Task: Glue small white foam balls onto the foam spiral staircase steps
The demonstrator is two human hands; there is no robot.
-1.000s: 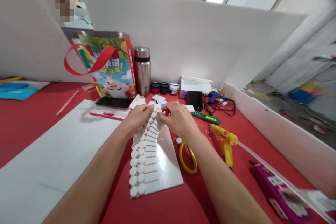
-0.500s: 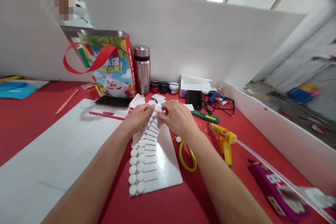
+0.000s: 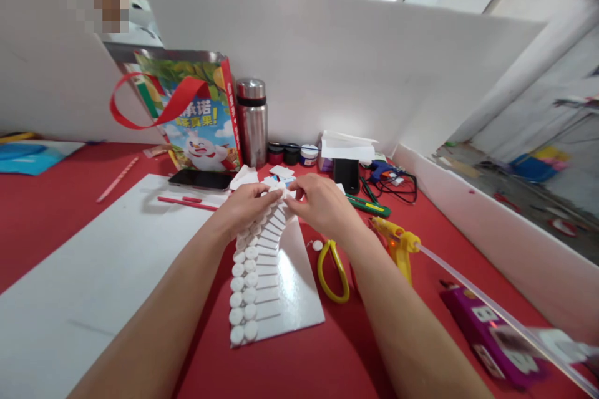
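Observation:
A white board (image 3: 297, 287) lies on the red table, with two rows of round white discs (image 3: 251, 296) along its left side and thin grey lines beside them. At the far end of the rows, my left hand (image 3: 253, 202) presses its closed fingers on the white discs. Just right of it, my right hand (image 3: 311, 199) has thumb and fingers together at the same end; whatever is between them is too small to make out. Near my right forearm lie yellow-handled scissors (image 3: 346, 287) and a loose white disc (image 3: 317, 245).
A yellow glue gun (image 3: 400, 243), purple box (image 3: 491, 336) and green cutter (image 3: 369, 206) lie right. Behind stand a steel flask (image 3: 253, 124), colourful bag (image 3: 201, 118) and paint jars (image 3: 309, 155). A large white sheet (image 3: 103, 274) and black phone (image 3: 200, 179) are left.
My left thumb has stretched further right over the top discs, closer to my right hand. The view has shifted slightly; the board stays in place.

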